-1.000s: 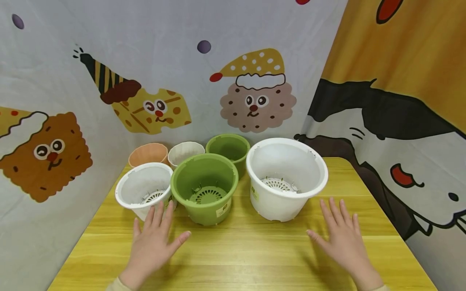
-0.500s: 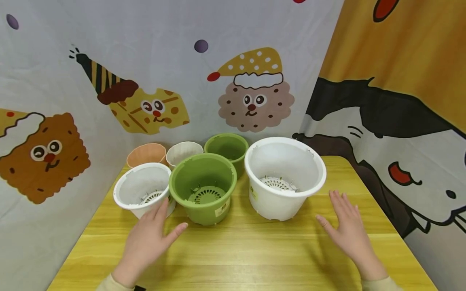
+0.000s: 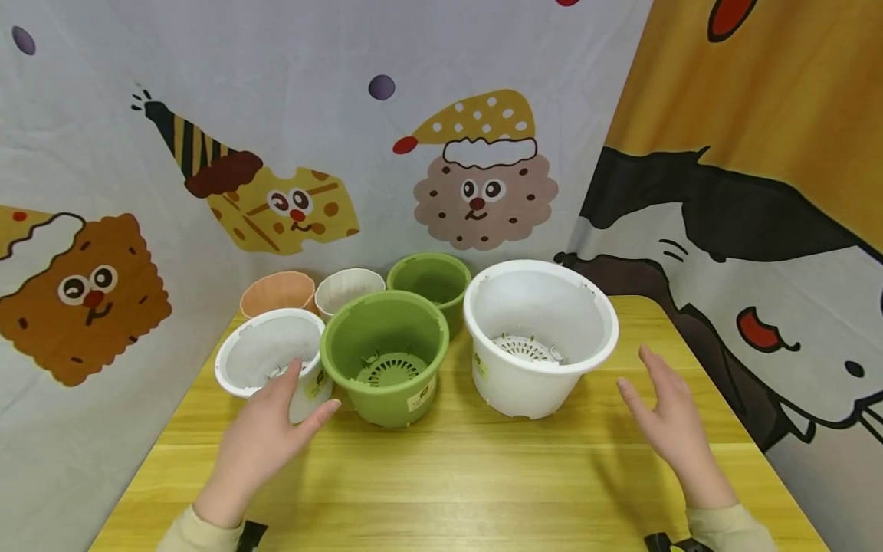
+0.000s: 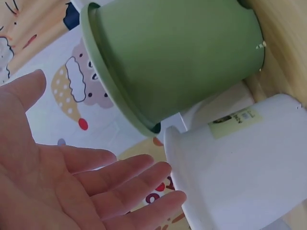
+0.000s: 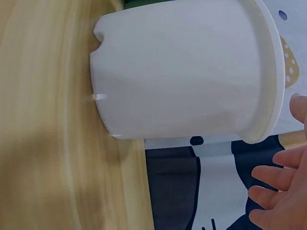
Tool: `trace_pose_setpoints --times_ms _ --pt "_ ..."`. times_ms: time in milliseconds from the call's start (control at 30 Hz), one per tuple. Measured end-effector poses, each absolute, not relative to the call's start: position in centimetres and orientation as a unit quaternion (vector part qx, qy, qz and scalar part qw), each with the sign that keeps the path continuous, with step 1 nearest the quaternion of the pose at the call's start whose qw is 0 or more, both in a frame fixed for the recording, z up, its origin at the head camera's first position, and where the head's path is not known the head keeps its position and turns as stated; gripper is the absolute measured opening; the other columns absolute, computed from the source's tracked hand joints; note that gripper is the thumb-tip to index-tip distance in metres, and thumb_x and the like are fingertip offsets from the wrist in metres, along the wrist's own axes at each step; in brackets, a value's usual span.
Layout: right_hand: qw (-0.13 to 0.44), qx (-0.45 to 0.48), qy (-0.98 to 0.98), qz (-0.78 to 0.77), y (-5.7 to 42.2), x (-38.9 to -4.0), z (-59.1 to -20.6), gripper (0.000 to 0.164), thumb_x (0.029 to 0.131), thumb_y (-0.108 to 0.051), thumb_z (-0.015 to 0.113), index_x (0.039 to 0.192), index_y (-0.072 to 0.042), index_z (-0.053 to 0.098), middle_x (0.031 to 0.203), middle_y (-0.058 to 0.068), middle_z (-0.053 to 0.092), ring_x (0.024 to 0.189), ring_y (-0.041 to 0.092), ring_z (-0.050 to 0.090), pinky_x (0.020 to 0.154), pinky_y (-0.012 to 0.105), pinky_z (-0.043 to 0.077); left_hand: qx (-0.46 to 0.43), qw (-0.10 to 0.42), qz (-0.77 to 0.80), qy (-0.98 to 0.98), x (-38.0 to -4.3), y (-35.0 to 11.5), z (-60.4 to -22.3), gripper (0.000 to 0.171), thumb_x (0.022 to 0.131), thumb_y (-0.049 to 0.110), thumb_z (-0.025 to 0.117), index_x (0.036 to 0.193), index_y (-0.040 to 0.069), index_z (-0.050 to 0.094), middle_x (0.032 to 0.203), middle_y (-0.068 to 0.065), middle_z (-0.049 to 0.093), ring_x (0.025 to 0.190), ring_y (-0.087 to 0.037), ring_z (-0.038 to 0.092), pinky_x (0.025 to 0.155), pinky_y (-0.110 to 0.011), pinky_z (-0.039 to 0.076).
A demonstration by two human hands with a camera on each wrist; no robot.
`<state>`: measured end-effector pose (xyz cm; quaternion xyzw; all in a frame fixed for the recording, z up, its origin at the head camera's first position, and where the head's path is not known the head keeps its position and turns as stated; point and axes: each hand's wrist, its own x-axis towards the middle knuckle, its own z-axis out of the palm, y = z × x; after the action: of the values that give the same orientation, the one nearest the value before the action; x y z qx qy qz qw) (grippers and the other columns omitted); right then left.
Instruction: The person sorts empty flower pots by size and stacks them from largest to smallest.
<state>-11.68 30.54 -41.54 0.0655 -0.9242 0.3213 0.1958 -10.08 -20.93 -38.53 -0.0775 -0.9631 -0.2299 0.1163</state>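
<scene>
Left hand (image 3: 255, 433) near small white pot (image 3: 265, 345), right hand (image 3: 674, 420) near big white pot (image 3: 527, 389), both grasping nothing; steadiest hold probably two-handed, opposite sides.

We see a person's left hand (image 3: 258, 437) partly hiding a small white pot (image 3: 258, 345), the right hand (image 3: 672, 418) near a large white pot (image 3: 531, 387). A green pot (image 3: 389, 402) stands between the two, an orange pot (image 3: 278, 294) and cream pot (image 3: 349, 291) behind, on our wood-grained table (image 3: 448, 491).
</scene>
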Motion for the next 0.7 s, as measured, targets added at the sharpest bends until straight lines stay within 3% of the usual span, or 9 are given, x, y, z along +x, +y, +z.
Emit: trace_pose_setpoints --times_ms 200,367,600,700 --pt "0.181 0.053 -0.915 0.356 30.6 -12.6 -40.7 0.063 0.103 -0.023 0.053 0.150 0.011 0.027 0.141 0.039 0.040 0.129 0.059 0.034 0.101 0.072 0.028 -0.066 0.123 -0.227 -0.964 -10.4 -21.6 -38.0 0.089 0.092 0.057 0.061 0.146 -0.011 0.037 0.131 -0.036 0.053 0.115 -0.053 0.054 0.090 -0.066 0.045" --pt "0.150 0.026 -0.909 0.388 30.5 -13.3 -40.0 0.065 0.105 -0.031 0.049 0.153 0.006 0.025 0.144 0.034 0.042 0.130 0.051 0.041 0.104 0.055 0.037 -0.057 0.117 -0.239 -0.962 -10.9 -21.8 -37.5 0.091 0.093 0.058 0.059 0.148 -0.009 0.034 0.134 -0.036 0.050 0.117 -0.053 0.052 0.090 -0.067 0.044" --pt "0.120 -0.003 -0.901 0.416 30.1 -14.3 -39.6 0.068 0.105 -0.036 0.045 0.154 0.005 0.022 0.143 0.032 0.043 0.128 0.049 0.045 0.096 0.065 0.040 -0.063 0.111 -0.249 -0.960 -11.8 -21.9 -37.1 0.093 0.093 0.058 0.059 0.148 -0.011 0.032 0.138 -0.036 0.047 0.121 -0.052 0.049 0.093 -0.066 0.043" --pt "0.104 -0.016 -0.895 0.433 29.9 -14.6 -39.4 0.071 0.105 -0.040 0.044 0.155 0.004 0.018 0.144 0.032 0.042 0.126 0.048 0.046 0.096 0.058 0.045 -0.066 0.107 -0.253 -0.959 -12.2 -22.0 -37.0 0.094 0.093 0.058 0.059 0.149 -0.011 0.030 0.139 -0.036 0.046 0.122 -0.052 0.048 0.094 -0.066 0.042"
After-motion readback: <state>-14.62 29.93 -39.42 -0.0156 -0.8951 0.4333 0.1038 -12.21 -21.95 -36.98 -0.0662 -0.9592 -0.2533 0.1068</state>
